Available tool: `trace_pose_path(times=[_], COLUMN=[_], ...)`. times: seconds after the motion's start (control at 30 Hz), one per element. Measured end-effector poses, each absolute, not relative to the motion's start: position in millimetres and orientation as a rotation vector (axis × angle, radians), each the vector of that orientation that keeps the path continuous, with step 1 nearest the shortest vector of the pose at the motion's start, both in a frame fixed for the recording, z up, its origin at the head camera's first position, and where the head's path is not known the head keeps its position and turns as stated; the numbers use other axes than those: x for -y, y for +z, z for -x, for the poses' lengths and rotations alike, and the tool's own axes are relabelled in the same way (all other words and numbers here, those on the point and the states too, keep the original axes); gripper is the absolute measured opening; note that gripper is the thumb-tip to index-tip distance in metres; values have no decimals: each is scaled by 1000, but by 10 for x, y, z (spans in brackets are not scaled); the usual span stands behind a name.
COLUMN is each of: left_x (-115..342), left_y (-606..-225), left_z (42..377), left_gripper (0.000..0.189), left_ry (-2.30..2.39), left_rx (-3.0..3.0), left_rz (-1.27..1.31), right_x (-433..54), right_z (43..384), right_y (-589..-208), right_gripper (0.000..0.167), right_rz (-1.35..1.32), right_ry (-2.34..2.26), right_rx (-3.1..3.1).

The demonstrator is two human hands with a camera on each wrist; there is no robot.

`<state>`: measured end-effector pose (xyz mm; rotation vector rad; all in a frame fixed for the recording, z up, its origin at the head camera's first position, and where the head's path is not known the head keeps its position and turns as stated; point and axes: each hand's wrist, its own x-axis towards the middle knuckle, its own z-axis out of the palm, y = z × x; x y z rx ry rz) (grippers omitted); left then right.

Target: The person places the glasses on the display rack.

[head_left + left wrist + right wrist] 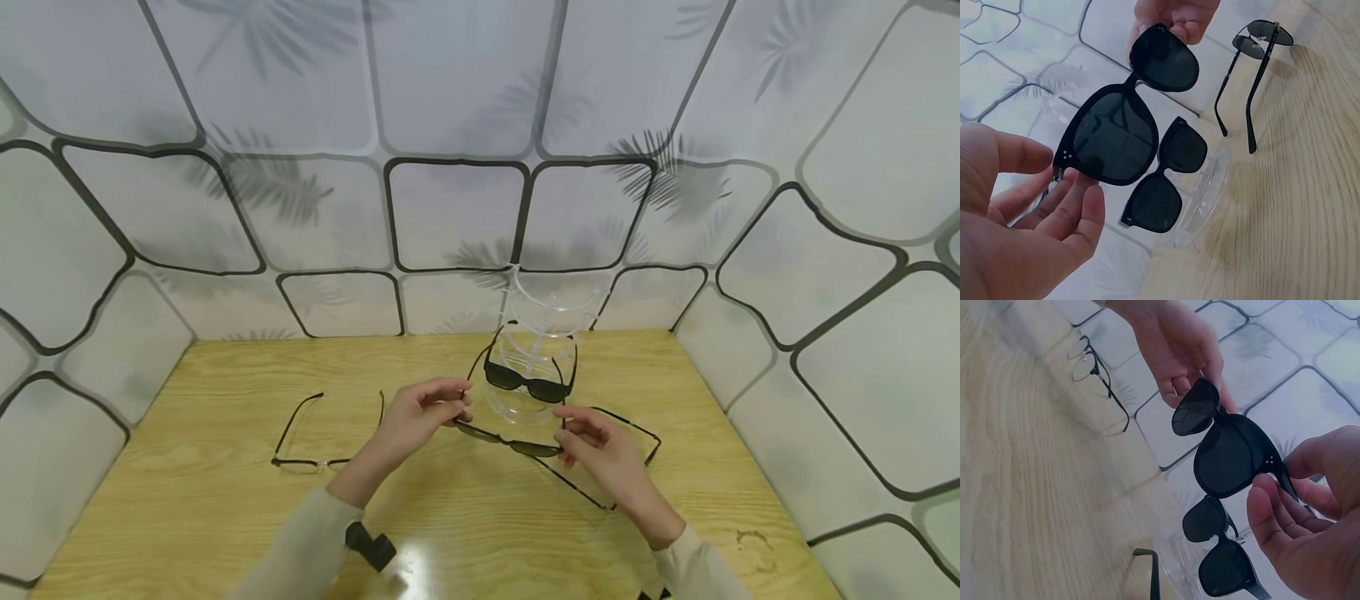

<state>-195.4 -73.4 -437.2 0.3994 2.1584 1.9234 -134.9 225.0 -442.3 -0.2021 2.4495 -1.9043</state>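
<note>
Above the middle of the desk (187, 500), holding dark sunglasses (517, 444) by both ends, clear of the wood. Pinching one temple near its hinge in the grip of the left hand (423, 410), the other likewise in the grip of the right hand (606, 458). Just beyond, facing a clear tiered stand (542, 332) with black sunglasses (528, 383) perched low on its front, close behind the held lenses. To the right, finding thin-framed glasses (1271, 30) with tinted lenses on the desk; to the left, clear-lensed glasses (292, 462), temples pointing toward the patterned curtain (457, 217). At the left cuff, wearing a black device (371, 546).

Hard to trace the stand's upper arcs, see-through and fading into the curtain. From the head view, cannot see the thin-framed pair's lenses behind the right hand, nor one end of the clear-lensed pair behind the left wrist. From the right wrist view, catching just one temple tip at the bottom edge, otherwise cut off.
</note>
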Motion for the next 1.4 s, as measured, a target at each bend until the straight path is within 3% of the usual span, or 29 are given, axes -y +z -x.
trace_pose_path(times=[0.97, 1.4], left_x=[543, 431], left_y=[-4357, -4358], left_z=[2194, 2304], left_gripper=[33, 34], left_ry=[1904, 1877], left_rx=[-2255, -2394], left_rz=[-579, -639], right_x=[-2378, -2420], right_z=[1689, 1792], right_y=[-4349, -4281], right_gripper=[37, 37], right_rz=[-38, 8], right_ry=[-2048, -2025], right_rx=[-2452, -2487])
